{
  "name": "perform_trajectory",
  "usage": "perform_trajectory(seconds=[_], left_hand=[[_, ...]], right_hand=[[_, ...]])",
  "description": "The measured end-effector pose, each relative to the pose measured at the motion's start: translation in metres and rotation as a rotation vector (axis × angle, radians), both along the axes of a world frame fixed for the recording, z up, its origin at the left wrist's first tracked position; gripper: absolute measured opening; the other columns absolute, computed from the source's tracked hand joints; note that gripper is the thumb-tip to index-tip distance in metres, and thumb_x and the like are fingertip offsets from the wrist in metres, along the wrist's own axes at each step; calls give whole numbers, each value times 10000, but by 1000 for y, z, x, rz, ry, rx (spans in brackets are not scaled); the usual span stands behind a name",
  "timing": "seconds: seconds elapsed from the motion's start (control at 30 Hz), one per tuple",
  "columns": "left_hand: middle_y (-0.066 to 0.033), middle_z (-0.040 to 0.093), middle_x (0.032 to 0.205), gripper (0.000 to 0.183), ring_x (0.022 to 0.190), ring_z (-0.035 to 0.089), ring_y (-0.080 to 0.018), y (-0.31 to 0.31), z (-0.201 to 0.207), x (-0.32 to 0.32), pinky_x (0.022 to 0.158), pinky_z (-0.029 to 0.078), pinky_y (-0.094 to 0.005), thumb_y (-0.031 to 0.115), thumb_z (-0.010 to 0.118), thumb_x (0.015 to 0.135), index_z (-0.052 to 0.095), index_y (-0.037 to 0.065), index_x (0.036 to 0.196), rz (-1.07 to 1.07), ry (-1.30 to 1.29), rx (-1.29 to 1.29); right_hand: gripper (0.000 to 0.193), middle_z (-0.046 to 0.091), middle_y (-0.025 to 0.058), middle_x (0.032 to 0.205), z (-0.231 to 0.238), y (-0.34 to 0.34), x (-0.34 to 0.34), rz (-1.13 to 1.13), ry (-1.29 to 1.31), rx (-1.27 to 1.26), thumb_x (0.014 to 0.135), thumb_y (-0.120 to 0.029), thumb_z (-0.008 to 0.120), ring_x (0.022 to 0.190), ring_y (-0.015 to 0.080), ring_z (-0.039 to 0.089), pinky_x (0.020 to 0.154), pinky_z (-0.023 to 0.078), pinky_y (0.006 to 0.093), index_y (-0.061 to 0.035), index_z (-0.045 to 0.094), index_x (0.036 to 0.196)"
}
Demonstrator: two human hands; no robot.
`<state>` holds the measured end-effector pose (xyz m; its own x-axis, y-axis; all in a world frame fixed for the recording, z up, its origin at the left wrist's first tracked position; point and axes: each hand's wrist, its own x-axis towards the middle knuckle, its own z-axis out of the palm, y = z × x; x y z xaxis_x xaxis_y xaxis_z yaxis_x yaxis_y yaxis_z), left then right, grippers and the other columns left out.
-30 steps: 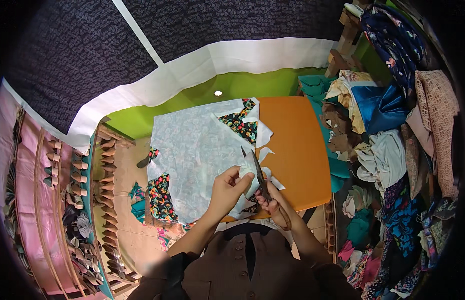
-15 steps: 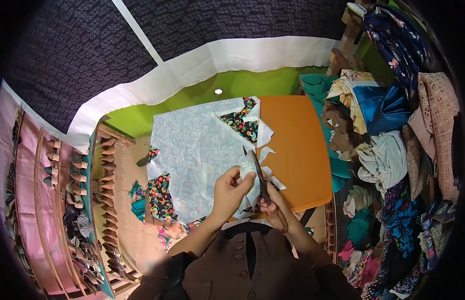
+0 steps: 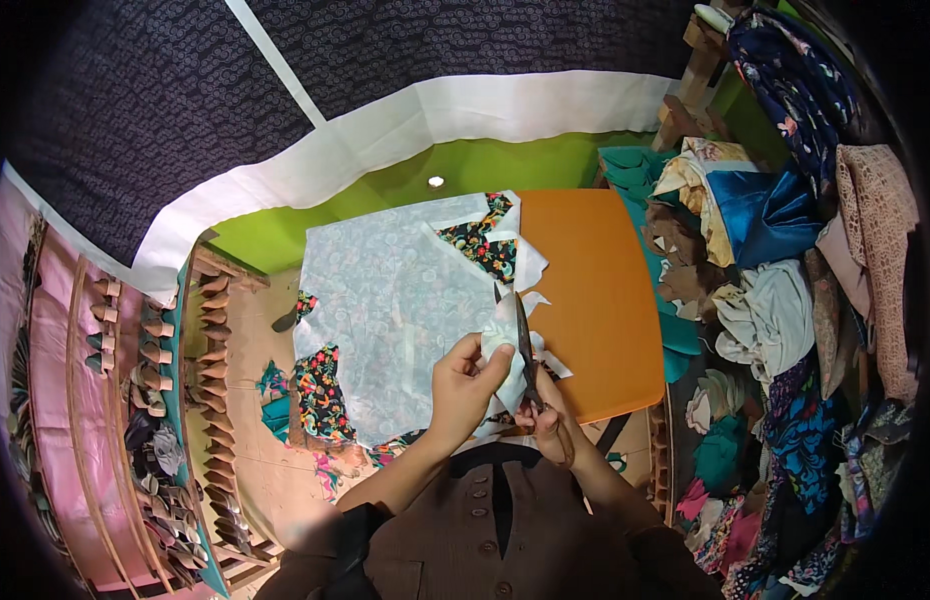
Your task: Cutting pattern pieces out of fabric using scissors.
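A small pale piece [image 3: 499, 335] of thin, limp material, whitish with a faint grey-green cast, is held up above the tabletop [image 3: 600, 300], its edges curling softly. The left hand [image 3: 471, 383] is clamped on it, thumb pressed over the fingers. Right beside it are long scissors [image 3: 525, 345] of dark metal with narrow blades whose tips stand a little apart, pointing away from the wearer; their looped handles look brownish. The right hand [image 3: 547, 415] is closed around those handles.

Beneath the hands, a broad sheet [image 3: 385, 300] covers the left of the tabletop: matte, whitish and slightly see-through, with a mottled pattern showing dimly from below. Along its ragged edges, floral fabric [image 3: 322, 395] shows black with red, orange and green figures. Small white scraps [image 3: 534, 302] with jagged or curved outlines lie just right of the sheet. The tabletop is smooth, glossy orange, with rounded corners.

Farther right, cloths are heaped: crumpled white cloth [image 3: 765, 315], shiny blue satin-like cloth [image 3: 770, 220] and openwork beige cloth [image 3: 875, 260]. Left stands a wooden rack [image 3: 215, 380] of pointed, shoe-like shapes. Beyond the tabletop hangs a dark, swirl-patterned curtain [image 3: 435, 40] with a white border.
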<state>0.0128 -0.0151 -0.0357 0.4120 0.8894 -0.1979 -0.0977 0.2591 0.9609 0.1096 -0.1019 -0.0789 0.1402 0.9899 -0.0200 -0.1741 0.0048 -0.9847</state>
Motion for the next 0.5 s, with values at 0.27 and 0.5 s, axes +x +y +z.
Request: perform_trajectory(seconds=[0.27,0.5], left_hand=[[24,537,678,119,569,427,-3,0,4,-3,492,333,-157,92,569,798,559,-17,843,14,16,17],[18,545,690,118,568,436,-7,2,5,-4,495,345,-159,86,566,798,559,-18,852,7,15,18]], right_hand=[[977,463,73,758,9,1,4,40,-107,-5,646,-751,354,649,118,423,545,364,242,32,268,1224],[1002,472,70,822,17,0,4,55,-93,-21,619,-749,396,671,105,404,566,363,237,37,261,1224]])
